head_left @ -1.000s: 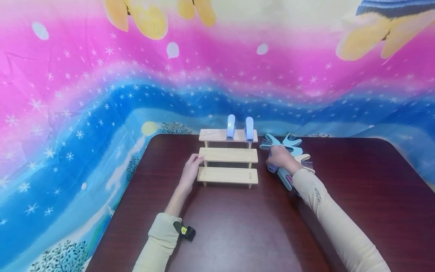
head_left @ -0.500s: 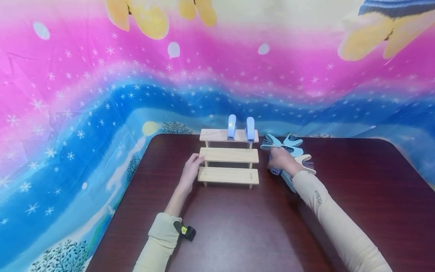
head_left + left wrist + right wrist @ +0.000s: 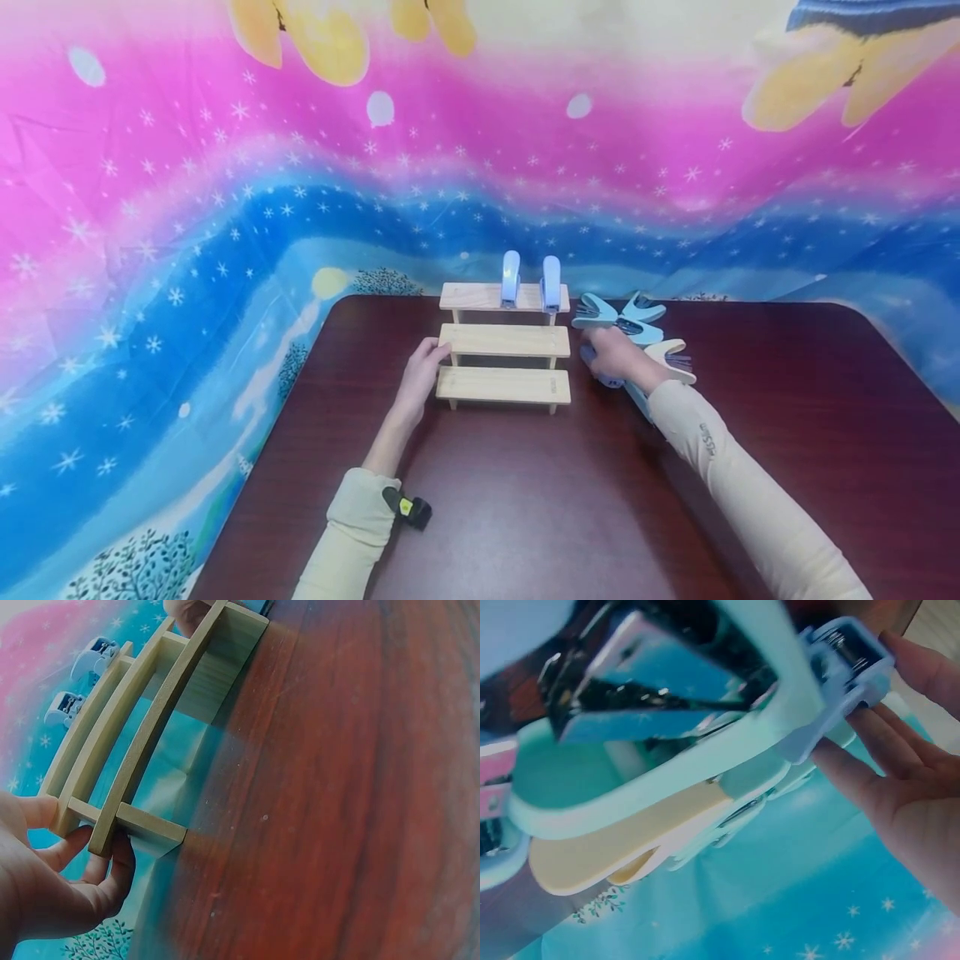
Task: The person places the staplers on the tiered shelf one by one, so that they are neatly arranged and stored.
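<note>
My left hand (image 3: 420, 379) grips the left end of a three-tier wooden stand (image 3: 504, 387). In the left wrist view, its thumb lies against the middle tier and its fingers curl under the lower ones. Two pale blue plastic clips (image 3: 510, 279) stand on the top tier, towards the right. Right of the stand, my right hand (image 3: 617, 354) pinches a periwinkle-blue clip (image 3: 847, 664) between thumb and fingers, its metal spring visible in the right wrist view. That hand is beside a cluster of large clips: teal ones (image 3: 596, 308) and a cream one (image 3: 675, 358). My forearm hides part of the cluster.
The dark reddish-brown table (image 3: 495, 500) runs back to a colourful snowflake-patterned cloth (image 3: 420, 192). A black device with a yellow mark (image 3: 408, 508) is strapped at my left wrist.
My right hand has shifted slightly left with the periwinkle-blue clip, which has turned a little. My left hand and the stand hold their place.
</note>
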The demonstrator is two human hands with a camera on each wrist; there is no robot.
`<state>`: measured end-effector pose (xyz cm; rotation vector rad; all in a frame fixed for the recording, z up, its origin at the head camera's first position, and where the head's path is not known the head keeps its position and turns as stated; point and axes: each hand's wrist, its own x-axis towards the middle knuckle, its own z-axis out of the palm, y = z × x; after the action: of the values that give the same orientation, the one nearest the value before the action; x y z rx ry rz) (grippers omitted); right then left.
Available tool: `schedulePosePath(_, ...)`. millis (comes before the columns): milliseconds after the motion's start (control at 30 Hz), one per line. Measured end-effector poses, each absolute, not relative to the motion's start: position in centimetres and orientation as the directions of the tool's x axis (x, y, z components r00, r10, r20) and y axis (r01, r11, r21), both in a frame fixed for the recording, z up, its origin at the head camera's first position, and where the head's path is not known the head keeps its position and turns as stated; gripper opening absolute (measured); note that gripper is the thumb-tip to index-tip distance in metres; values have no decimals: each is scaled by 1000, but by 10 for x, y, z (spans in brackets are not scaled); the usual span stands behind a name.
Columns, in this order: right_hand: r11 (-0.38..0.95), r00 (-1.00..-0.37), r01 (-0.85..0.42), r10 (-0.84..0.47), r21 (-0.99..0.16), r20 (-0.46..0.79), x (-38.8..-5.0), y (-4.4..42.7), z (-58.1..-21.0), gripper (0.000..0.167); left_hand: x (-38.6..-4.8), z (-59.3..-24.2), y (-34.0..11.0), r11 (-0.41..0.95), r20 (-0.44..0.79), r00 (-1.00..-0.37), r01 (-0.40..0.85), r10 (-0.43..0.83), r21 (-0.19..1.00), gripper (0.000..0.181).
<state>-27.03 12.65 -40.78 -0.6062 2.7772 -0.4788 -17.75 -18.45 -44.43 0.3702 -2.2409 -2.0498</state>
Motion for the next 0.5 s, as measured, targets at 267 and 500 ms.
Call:
schedulePosePath(267,871,-908,-334,-400,-360,-126,-266,121,-410,48,-179,-448,-184,70,-115,-969,-133,-217,989,28)
schedulePosePath(500,894,-906,-313,-382,-321,-180,-265,117,-410,50,-181,-448,-189,24,-157,-969,-164,-190,986,32)
